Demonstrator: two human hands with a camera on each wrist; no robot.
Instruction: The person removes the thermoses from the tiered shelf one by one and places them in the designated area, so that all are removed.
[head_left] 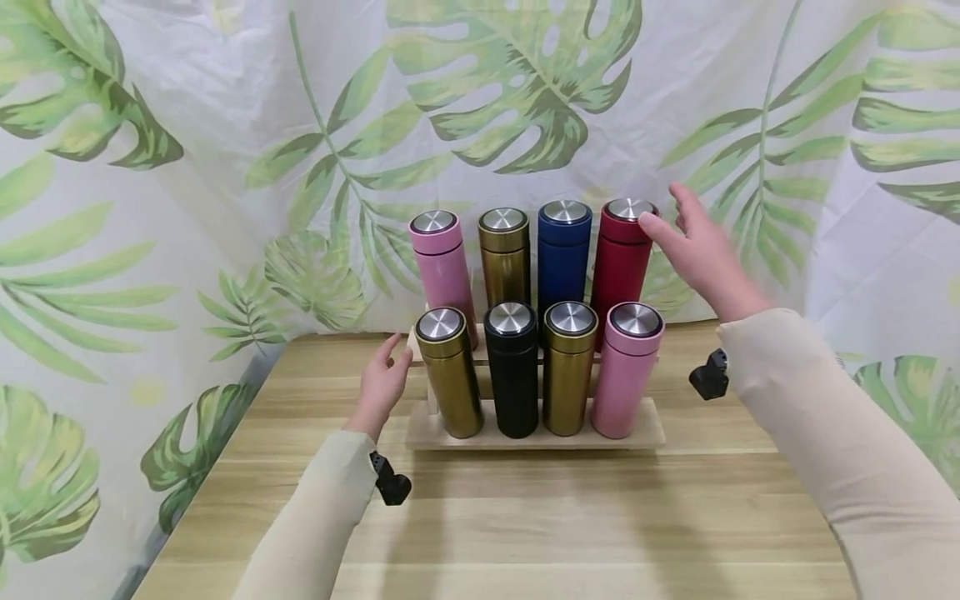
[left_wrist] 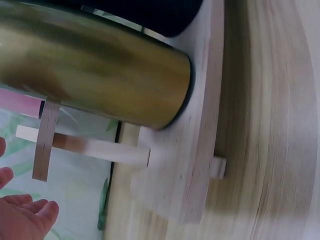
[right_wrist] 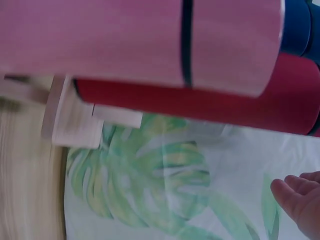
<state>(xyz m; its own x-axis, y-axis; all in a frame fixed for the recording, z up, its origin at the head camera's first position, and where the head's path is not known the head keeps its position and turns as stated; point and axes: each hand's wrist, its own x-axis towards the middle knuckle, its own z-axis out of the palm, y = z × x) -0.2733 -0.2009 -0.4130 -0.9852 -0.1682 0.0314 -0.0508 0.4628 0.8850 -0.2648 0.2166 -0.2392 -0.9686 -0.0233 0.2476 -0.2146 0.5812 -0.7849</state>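
Note:
Several thermos bottles with silver-topped lids stand in two rows on a stepped wooden rack. At the right end of the back row is a red thermos. My right hand is beside it, fingers extended, its thumb overlapping the lid's edge in the head view. In the right wrist view, a gap shows between the fingertips and the red body. My left hand is just left of the front gold thermos, fingers loosely spread, holding nothing. A pink thermos ends the front row.
Between those front bottles stand a black thermos and another gold one. Behind are pink, gold and blue ones. The rack rests on a wood-grain table backed by a leaf-print cloth.

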